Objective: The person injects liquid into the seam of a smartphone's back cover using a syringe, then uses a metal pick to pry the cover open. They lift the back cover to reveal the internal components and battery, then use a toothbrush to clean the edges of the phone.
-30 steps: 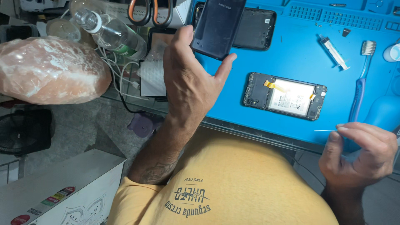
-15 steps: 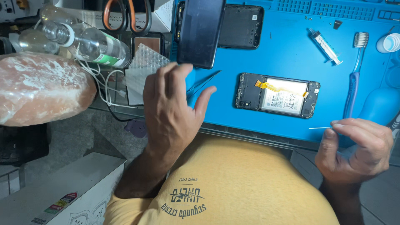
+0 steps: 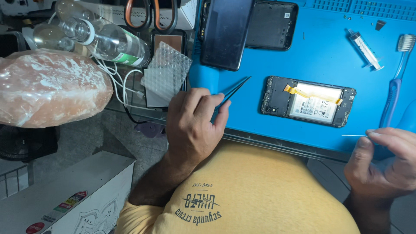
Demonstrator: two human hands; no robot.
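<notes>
While the left hand (image 3: 195, 125) rests at the near edge of the blue work mat (image 3: 312, 56), its fingers are curled together and pinch a pair of dark tweezers (image 3: 232, 93), whose tips point toward 1 o'clock over the mat. The right hand (image 3: 385, 162) sits at 4 o'clock from the opened phone (image 3: 308, 101), thumb and forefinger pressed together on a thin silvery pin (image 3: 353, 135) (too fine to identify further) that points toward 9 o'clock.

The opened phone lies flat on the mat between the two hands, back cover off, with its battery and a yellow flex ribbon exposed. The tweezer tips are near its left end but apart from it.

At 12 o'clock from the left hand, a dark phone panel (image 3: 225, 32) lies partly over a black back cover (image 3: 273, 24). At 1 o'clock from the opened phone lies a clear syringe (image 3: 364, 44); a blue toothbrush (image 3: 396, 82) lies at its 3 o'clock, bristles away from the person.

Off the mat, at 10 o'clock from the left hand, sit a bumpy translucent tray (image 3: 167, 71), a clear plastic bottle (image 3: 108, 41) on its side, white cables (image 3: 117, 86) and orange-handled scissors (image 3: 149, 15). A large pink salt-like rock (image 3: 47, 89) lies at 9 o'clock. The person wears a yellow shirt (image 3: 260, 190).
</notes>
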